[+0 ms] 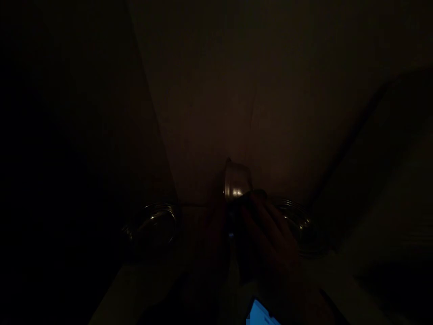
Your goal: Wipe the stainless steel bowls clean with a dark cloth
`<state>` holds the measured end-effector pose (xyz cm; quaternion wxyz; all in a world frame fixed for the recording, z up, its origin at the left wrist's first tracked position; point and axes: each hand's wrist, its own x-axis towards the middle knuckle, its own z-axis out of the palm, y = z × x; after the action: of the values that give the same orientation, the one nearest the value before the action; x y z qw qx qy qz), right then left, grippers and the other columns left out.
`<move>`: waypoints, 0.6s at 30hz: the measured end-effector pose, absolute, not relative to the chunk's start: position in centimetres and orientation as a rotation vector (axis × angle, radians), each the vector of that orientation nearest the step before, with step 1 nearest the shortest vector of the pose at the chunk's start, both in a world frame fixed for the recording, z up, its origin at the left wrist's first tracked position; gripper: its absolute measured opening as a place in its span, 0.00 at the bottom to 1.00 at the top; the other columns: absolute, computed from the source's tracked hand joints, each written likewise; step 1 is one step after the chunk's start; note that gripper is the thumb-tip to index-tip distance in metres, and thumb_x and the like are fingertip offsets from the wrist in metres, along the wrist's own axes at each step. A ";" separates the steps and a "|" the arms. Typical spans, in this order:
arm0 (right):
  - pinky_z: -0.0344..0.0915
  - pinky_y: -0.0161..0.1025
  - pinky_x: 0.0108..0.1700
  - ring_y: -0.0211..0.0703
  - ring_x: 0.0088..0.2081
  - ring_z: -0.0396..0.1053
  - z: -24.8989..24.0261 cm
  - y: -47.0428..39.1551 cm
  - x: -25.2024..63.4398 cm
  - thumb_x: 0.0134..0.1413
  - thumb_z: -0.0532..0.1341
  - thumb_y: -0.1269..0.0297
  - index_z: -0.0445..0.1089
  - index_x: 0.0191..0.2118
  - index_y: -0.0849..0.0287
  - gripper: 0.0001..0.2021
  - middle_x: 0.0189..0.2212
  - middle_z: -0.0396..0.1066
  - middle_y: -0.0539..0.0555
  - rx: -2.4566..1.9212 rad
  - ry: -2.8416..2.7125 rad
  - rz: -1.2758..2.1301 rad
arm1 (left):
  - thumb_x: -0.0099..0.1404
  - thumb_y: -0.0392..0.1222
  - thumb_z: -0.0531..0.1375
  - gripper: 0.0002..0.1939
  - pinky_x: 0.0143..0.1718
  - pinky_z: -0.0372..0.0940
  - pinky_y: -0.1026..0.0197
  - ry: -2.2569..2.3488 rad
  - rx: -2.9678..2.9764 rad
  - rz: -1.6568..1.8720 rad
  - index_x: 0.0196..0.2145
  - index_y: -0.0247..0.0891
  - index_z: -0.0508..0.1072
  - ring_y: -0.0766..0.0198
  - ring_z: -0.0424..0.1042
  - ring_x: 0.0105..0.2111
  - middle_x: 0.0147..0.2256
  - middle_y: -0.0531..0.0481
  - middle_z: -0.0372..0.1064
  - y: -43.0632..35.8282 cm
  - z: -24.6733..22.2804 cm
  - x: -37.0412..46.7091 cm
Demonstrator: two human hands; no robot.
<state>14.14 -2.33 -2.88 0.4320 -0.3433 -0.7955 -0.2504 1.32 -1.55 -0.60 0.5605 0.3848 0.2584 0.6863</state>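
Note:
The view is very dark. A shiny metal bowl (237, 180), tipped on its side, stands out near the middle. My right hand (270, 230) lies just below and to the right of it, fingers close together against a dark thing, perhaps a cloth, that I cannot make out. My left hand (209, 230) is a faint shape at the bowl's lower left, its fingers lost in the dark. Whether either hand touches the bowl is not clear.
Round shiny metal dishes sit at the left (155, 223) and right (299, 223) of my hands. A lit blue screen (260, 313) shows at the bottom edge. A pale surface (209, 113) with a slanting edge spreads beyond the bowl.

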 end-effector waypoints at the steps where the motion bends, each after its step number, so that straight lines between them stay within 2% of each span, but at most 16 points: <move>1: 0.70 0.56 0.51 0.63 0.61 0.56 -3.1 -2.4 14.0 0.62 0.55 0.74 0.62 0.60 0.68 0.20 0.60 0.61 0.69 -0.848 -1.993 -0.618 | 0.69 0.48 0.56 0.15 0.43 0.71 0.55 0.607 0.904 1.622 0.42 0.32 0.73 0.63 0.74 0.39 0.41 0.45 0.74 -1.5 -0.5 1.3; 5: 0.70 0.57 0.50 0.64 0.61 0.56 -3.7 -2.7 13.7 0.62 0.55 0.76 0.62 0.59 0.68 0.20 0.60 0.61 0.69 -0.847 -2.022 -0.598 | 0.70 0.47 0.55 0.15 0.46 0.70 0.53 0.602 0.888 1.644 0.39 0.33 0.74 0.63 0.74 0.41 0.41 0.45 0.75 -1.4 0.0 1.3; 9: 0.71 0.57 0.50 0.62 0.60 0.58 -3.1 -2.5 13.9 0.63 0.55 0.75 0.62 0.60 0.67 0.20 0.60 0.62 0.69 -0.878 -2.000 -0.618 | 0.69 0.46 0.57 0.14 0.46 0.70 0.52 0.598 0.875 1.642 0.41 0.32 0.74 0.62 0.75 0.42 0.41 0.44 0.75 -1.5 0.0 1.4; 15: 0.72 0.57 0.46 0.63 0.57 0.61 -1.9 -2.6 14.1 0.63 0.55 0.72 0.63 0.58 0.68 0.19 0.58 0.63 0.71 -0.878 -1.975 -0.648 | 0.70 0.47 0.55 0.14 0.49 0.69 0.62 0.632 0.851 1.592 0.34 0.35 0.75 0.61 0.74 0.47 0.36 0.47 0.76 -1.3 -0.7 1.2; 18: 0.72 0.58 0.48 0.65 0.59 0.58 -2.5 -2.8 13.9 0.62 0.56 0.73 0.63 0.59 0.68 0.20 0.59 0.62 0.69 -0.856 -2.000 -0.636 | 0.70 0.50 0.54 0.16 0.50 0.69 0.61 0.646 0.841 1.573 0.35 0.35 0.75 0.58 0.73 0.50 0.37 0.45 0.77 -1.3 -0.4 1.0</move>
<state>13.88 -2.77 -2.46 0.4236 -0.3422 -0.7993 -0.2542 1.04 -1.34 -0.39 0.5829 0.3604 0.2768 0.6736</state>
